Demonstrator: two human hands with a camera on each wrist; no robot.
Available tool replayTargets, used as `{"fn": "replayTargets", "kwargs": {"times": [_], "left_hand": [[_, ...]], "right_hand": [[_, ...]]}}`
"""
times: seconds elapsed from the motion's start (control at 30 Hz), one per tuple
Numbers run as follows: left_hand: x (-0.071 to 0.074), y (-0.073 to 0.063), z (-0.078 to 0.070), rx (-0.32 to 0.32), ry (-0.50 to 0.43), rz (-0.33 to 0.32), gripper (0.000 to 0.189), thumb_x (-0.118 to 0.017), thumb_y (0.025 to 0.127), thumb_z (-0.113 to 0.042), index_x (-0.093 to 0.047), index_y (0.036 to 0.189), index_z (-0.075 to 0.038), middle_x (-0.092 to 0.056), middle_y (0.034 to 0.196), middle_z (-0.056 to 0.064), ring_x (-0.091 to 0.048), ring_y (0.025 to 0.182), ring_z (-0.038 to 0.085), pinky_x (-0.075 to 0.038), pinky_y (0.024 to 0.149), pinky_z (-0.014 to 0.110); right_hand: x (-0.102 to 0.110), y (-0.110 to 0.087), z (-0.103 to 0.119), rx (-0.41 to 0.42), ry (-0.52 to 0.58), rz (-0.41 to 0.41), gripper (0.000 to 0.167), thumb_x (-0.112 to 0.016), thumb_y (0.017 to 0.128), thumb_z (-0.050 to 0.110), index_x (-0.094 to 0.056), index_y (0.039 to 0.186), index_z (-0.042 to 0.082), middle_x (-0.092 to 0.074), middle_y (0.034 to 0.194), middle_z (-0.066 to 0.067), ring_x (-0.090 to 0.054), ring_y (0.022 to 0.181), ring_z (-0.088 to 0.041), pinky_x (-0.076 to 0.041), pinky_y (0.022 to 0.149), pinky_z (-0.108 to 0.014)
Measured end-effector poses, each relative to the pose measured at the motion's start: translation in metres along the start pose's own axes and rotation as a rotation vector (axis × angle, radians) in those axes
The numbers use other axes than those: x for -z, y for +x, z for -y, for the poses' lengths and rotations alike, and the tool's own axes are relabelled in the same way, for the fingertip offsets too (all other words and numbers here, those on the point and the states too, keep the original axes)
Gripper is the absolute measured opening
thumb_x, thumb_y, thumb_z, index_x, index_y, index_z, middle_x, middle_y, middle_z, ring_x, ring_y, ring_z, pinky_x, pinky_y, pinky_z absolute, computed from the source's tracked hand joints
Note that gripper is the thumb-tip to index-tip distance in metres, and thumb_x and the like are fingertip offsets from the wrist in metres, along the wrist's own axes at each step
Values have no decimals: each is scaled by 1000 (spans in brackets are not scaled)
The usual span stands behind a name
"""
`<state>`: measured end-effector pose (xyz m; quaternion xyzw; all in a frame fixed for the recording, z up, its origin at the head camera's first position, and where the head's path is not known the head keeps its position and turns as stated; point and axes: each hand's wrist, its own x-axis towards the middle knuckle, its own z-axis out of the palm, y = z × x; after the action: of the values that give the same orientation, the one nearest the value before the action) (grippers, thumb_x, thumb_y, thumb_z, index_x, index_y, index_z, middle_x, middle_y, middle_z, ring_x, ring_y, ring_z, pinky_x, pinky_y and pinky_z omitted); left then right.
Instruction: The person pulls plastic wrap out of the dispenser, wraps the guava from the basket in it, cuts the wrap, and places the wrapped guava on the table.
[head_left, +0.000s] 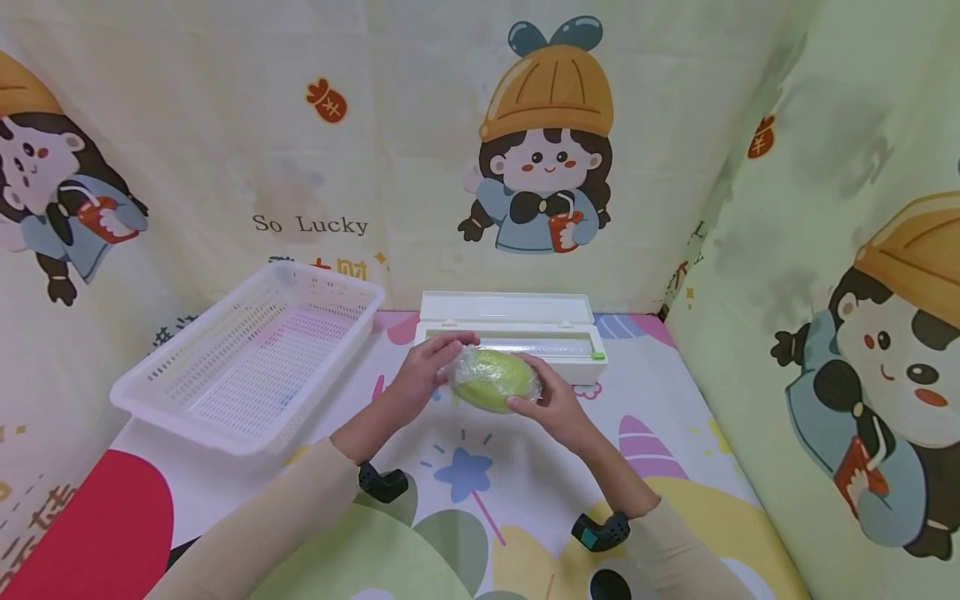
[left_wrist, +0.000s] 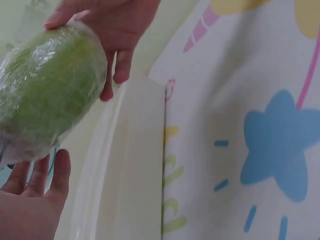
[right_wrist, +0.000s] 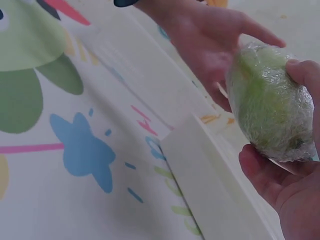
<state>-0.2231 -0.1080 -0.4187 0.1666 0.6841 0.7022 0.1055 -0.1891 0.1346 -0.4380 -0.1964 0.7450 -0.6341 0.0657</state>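
An oval green fruit (head_left: 491, 379), wound in clear cling film, is held up over the table in front of the white box. My right hand (head_left: 555, 404) grips its right end, thumb on the near side and fingers around the far side. At the other end, my left hand (head_left: 420, 375) has its fingers stretched out along the film. In the right wrist view the left hand (right_wrist: 200, 45) shows a spread palm beside the wrapped fruit (right_wrist: 272, 102). Wrinkled film layers cover the fruit (left_wrist: 55, 85) in the left wrist view too.
Behind the hands stands a white cling film box (head_left: 525, 367) with its lid (head_left: 506, 307) raised, a film roll (head_left: 536, 347) inside and a green slider (head_left: 597, 356). To the left sits a white perforated basket (head_left: 247, 358). A printed cloth (head_left: 525, 475) covers the table; printed curtains hang around it.
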Motion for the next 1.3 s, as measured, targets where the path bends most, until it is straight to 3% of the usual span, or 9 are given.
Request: {"fn": "replayTargets", "kwargs": {"times": [0.2, 0.4, 0.57, 0.73, 1.07, 1.3], "left_hand": [[8, -8, 1, -13, 184, 82, 54, -67, 90, -28, -48, 140, -16, -51, 140, 1, -51, 127, 25, -51, 99, 37], [5, -11, 3, 2, 251, 187, 64, -76, 82, -26, -47, 139, -29, -50, 136, 3, -52, 117, 28, -56, 89, 37], [3, -13, 6, 9, 315, 195, 62, -78, 80, -26, -50, 135, -33, -49, 136, 1, -51, 115, 26, -56, 87, 33], [2, -13, 7, 12, 316, 204, 62, -78, 80, -24, -50, 134, -33, -48, 137, 1, -51, 116, 27, -56, 87, 35], [1, -15, 24, 4, 404, 222, 65, -81, 77, -25, -50, 134, -28, -51, 134, 1, -51, 114, 22, -53, 88, 32], [0, -14, 34, -16, 445, 232, 66, -80, 78, -25, -50, 136, -20, -50, 136, 3, -50, 115, 22, -50, 91, 32]], "right_hand": [[8, 1, 0, -19, -39, 31, 66, -72, 86, 15, -40, 144, 20, -44, 140, -12, -51, 113, -27, -58, 82, -28], [12, 1, 0, -21, -100, 59, 67, -74, 85, 17, -42, 143, 26, -45, 139, -9, -54, 112, -28, -58, 83, -28], [14, 1, -1, -20, -101, 120, 72, -75, 84, 19, -38, 146, 24, -42, 143, -10, -53, 113, -29, -56, 85, -28], [17, -1, -4, -9, -77, 165, 72, -67, 90, 18, -28, 150, 15, -35, 150, -15, -53, 120, -31, -55, 89, -27], [13, -2, -18, -46, -215, 141, 71, -75, 84, 18, -37, 144, 16, -41, 145, -12, -56, 110, -29, -54, 82, -24], [9, -1, -27, -70, -261, 147, 73, -74, 83, 10, -36, 144, 5, -43, 144, -16, -54, 114, -29, -52, 87, -27]]}}
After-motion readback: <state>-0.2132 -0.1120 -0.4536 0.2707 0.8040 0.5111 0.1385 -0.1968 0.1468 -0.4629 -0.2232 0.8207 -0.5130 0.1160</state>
